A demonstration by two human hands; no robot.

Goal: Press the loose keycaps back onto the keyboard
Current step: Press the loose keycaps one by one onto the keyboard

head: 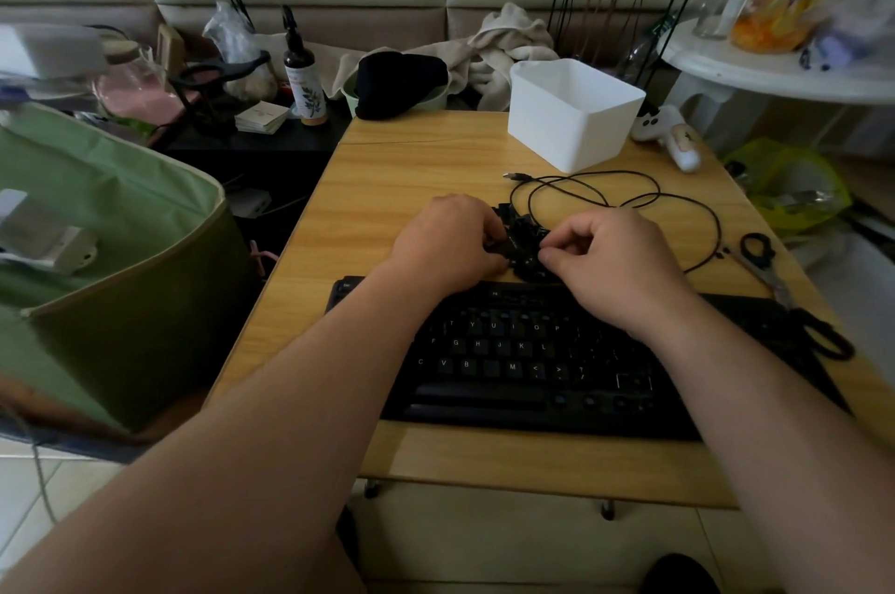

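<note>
A black keyboard [532,366] lies across the near part of the wooden table [411,167]; some key positions in its upper rows look bare. Just behind it sits a small pile of loose black keycaps [525,237]. My left hand [448,244] rests on the left side of the pile, fingers curled onto a keycap. My right hand [615,254] is at the pile's right side, thumb and forefinger pinched on the caps there. My fingers hide much of the pile.
A black USB cable [605,191] loops behind the pile. A white plastic bin [576,114] stands at the back of the table. Black-handled scissors [775,273] lie at the right edge. A green fabric bag [106,254] stands left of the table.
</note>
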